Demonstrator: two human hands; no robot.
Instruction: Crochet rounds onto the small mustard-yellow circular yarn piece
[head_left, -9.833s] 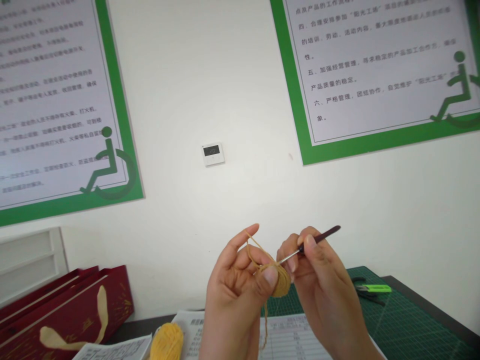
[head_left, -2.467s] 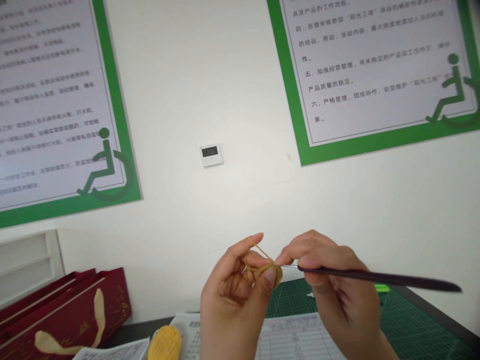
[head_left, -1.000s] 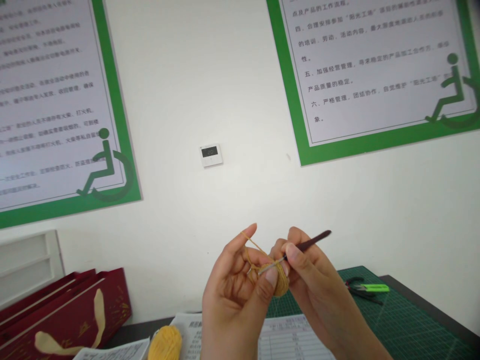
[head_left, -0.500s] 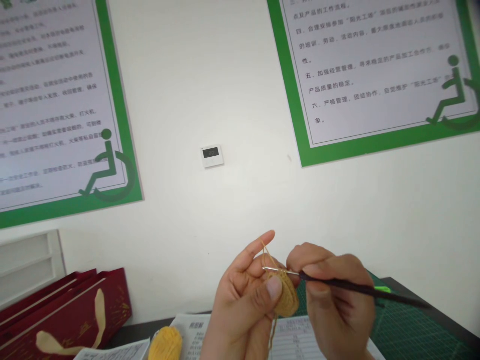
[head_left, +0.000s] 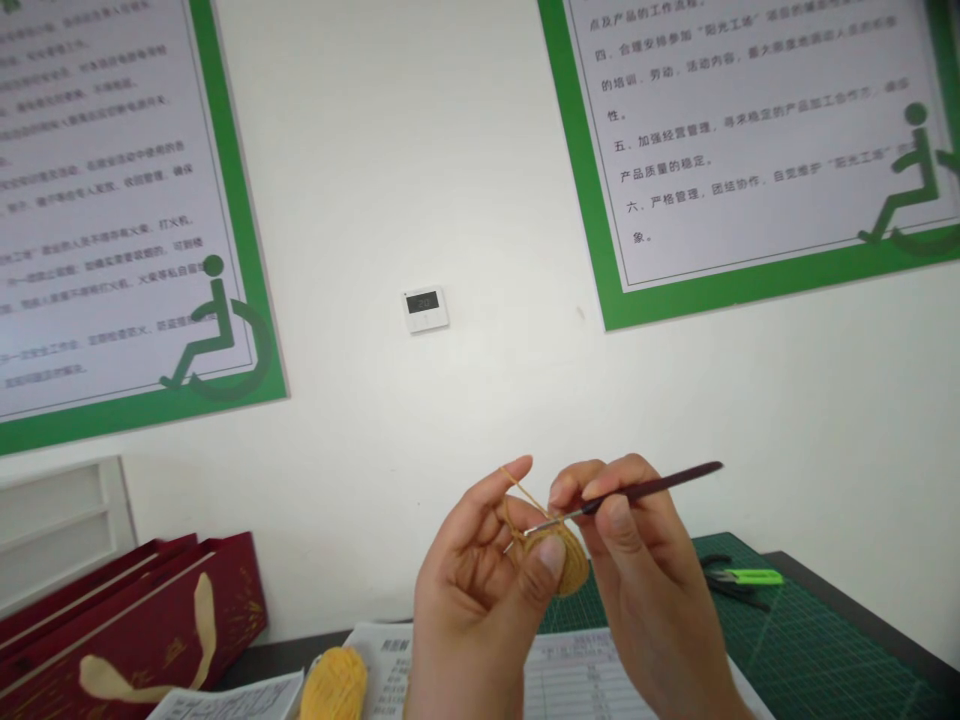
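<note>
My left hand point(head_left: 487, 580) pinches a small round piece of yellow crochet work point(head_left: 573, 566) between thumb and fingers. Its raised index finger carries a strand of yellow yarn point(head_left: 529, 488) that runs down to the work. My right hand point(head_left: 645, 560) grips a crochet hook point(head_left: 651, 487) with a dark handle, tilted up to the right. The hook's silver tip lies at the top edge of the crochet piece, close to the left thumb. A ball of yellow yarn point(head_left: 334, 684) sits on the table to the lower left.
Printed sheets point(head_left: 577, 680) lie beneath my hands. A green cutting mat point(head_left: 810, 640) spreads to the right, bearing a bright green-handled tool point(head_left: 750, 577). Dark red gift bags point(head_left: 172, 630) stand at left. Behind are a white wall, green-framed posters point(head_left: 607, 270) and a thermostat point(head_left: 424, 310).
My right hand has rolled, so the hook's handle now points up to the right instead of down. The left hand has shifted slightly left, and the green-handled tool shows more fully.
</note>
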